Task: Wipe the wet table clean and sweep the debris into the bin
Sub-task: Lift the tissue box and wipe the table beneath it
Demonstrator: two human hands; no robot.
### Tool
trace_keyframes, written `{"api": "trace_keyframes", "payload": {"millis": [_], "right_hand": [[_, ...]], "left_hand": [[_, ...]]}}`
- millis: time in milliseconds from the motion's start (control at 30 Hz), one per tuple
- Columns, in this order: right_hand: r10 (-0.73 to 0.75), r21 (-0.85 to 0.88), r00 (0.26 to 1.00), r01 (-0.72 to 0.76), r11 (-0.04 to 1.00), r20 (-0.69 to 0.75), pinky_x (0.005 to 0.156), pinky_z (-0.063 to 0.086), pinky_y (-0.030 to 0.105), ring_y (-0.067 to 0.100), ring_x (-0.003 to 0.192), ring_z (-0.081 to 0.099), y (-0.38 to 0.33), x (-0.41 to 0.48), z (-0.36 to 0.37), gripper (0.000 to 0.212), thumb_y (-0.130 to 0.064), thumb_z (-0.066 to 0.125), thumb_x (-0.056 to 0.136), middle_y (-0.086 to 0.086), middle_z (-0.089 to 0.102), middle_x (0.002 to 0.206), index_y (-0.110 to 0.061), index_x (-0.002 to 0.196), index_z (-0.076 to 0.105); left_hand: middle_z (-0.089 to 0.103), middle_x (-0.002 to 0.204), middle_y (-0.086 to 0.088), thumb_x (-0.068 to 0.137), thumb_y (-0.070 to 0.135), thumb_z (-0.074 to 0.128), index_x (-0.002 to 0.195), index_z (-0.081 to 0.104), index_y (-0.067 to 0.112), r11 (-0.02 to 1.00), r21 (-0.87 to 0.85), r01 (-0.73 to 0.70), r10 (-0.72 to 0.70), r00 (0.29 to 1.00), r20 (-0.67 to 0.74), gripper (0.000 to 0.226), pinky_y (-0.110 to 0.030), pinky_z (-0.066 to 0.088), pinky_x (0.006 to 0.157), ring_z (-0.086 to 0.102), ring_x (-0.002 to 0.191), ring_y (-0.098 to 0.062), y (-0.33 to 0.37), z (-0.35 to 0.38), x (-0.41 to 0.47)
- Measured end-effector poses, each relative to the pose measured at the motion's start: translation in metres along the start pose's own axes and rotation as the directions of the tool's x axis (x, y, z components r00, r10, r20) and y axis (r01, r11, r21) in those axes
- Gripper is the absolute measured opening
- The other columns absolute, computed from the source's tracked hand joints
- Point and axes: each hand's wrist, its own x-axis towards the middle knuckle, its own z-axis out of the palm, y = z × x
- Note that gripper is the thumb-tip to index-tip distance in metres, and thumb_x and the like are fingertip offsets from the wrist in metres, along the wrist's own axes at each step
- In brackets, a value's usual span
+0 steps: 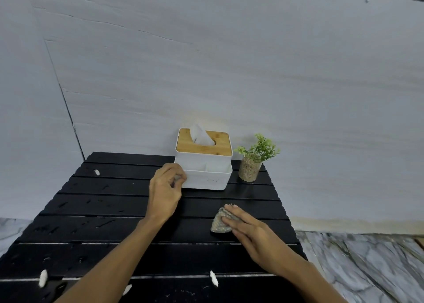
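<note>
Cloth (216, 225), long axis pointing away, pressed under straight fingers of right hand (254, 236); left hand (164, 190) pinches tissue box (207, 176) corner.

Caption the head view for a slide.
Wiping a wet table: right hand presses the cloth, left hand grips the box.

One black table (241, 193), one tissue box (206, 165), one potted plant (253, 162), one grey cloth (218, 222). Four white debris scraps (96, 172) (43, 278) (213, 278) (126, 289). Two hands: left hand (166, 188), right hand (250, 231). Water droplets (103, 223): many, uncountable.
</note>
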Motion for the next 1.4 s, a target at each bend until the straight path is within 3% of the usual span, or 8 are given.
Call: {"api": "trace_keyframes", "payload": {"millis": [267,467,633,767,1000,1167,1300,1400], "right_hand": [[0.013,-0.014,1.000,-0.013,1.000,-0.001,0.121,0.025,0.024,-0.001,0.150,0.017,0.001,0.000,0.001,0.042,-0.022,0.049,0.105,-0.019,0.024,0.162,-0.025,0.146,0.049],[0.081,-0.159,0.997,-0.077,0.984,0.018,0.118,0.028,0.021,-0.007,0.150,0.006,-0.003,-0.004,0.005,0.051,-0.048,0.032,0.103,-0.027,0.010,0.163,-0.033,0.151,0.040],[0.267,-0.139,0.945,-0.295,0.945,-0.187,0.118,0.026,0.027,0.006,0.153,0.010,-0.005,0.003,0.019,0.047,-0.032,0.034,0.107,-0.012,0.015,0.165,-0.024,0.154,0.035],[0.447,-0.105,0.856,-0.485,0.868,-0.260,0.122,0.018,0.033,0.027,0.154,0.011,-0.018,0.025,0.027,0.045,-0.026,0.036,0.107,0.008,0.021,0.164,-0.010,0.150,0.041],[0.336,-0.020,0.942,-0.336,0.942,0.004,0.122,0.021,0.042,0.025,0.155,-0.001,-0.080,0.064,0.055,0.049,-0.028,0.035,0.107,0.003,0.008,0.168,-0.012,0.154,0.032],[0.135,-0.027,0.981,-0.133,0.991,0.142,0.120,0.006,0.023,0.023,0.155,0.003,-0.100,0.071,0.067,0.051,-0.021,0.038,0.107,0.006,0.010,0.167,-0.005,0.155,0.029],[0.260,0.029,0.963,-0.263,0.964,0.077,0.123,0.012,0.028,0.023,0.155,0.007,-0.097,0.072,0.076,0.052,-0.022,0.033,0.108,0.002,0.008,0.168,-0.014,0.158,0.022],[0.354,-0.034,0.935,-0.354,0.935,0.017,0.124,0.016,0.044,0.031,0.154,0.000,-0.105,0.085,0.089,0.051,-0.019,0.030,0.107,0.008,0.004,0.167,-0.009,0.157,0.020]], "left_hand": [[0.059,0.093,0.010,0.081,-0.005,0.070,0.077,0.065,0.016,0.999,0.020,0.027,-0.027,0.999,0.029,0.021,-0.045,0.056,0.067,0.061,0.083,-0.021,-0.011,0.001,-0.001],[0.059,0.102,0.014,0.084,0.006,0.071,0.092,0.063,0.022,0.999,0.022,0.047,-0.048,0.996,0.069,0.019,-0.040,0.056,0.079,0.060,0.097,-0.013,-0.004,-0.005,-0.002],[0.051,0.136,0.013,0.086,0.019,0.072,0.101,0.065,0.023,0.992,0.114,0.053,-0.070,0.987,0.144,0.018,-0.031,0.041,0.099,0.047,0.125,-0.008,0.006,-0.030,0.001],[0.052,0.133,0.013,0.086,0.022,0.070,0.096,0.066,0.028,0.989,0.114,0.092,-0.107,0.986,0.126,0.012,-0.036,0.041,0.103,0.049,0.124,-0.007,0.011,-0.076,-0.007],[0.062,0.110,0.012,0.086,0.019,0.071,0.090,0.067,0.028,0.973,0.180,0.143,-0.170,0.975,0.143,0.011,-0.035,0.051,0.091,0.058,0.105,-0.002,0.015,-0.158,-0.051],[0.063,0.106,0.010,0.087,0.018,0.070,0.095,0.065,0.028,0.949,0.260,0.176,-0.224,0.960,0.168,0.014,-0.032,0.048,0.092,0.060,0.103,-0.007,0.013,-0.196,-0.079],[0.064,0.114,0.006,0.092,0.033,0.060,0.106,0.064,0.027,0.900,0.364,0.239,-0.309,0.939,0.148,0.016,-0.037,0.046,0.097,0.058,0.109,-0.017,-0.001,-0.217,-0.089],[0.064,0.123,0.000,0.090,0.046,0.045,0.116,0.064,0.022,0.847,0.454,0.277,-0.368,0.921,0.124,0.040,-0.041,0.044,0.101,0.057,0.116,-0.022,-0.014,-0.230,-0.087]]}}
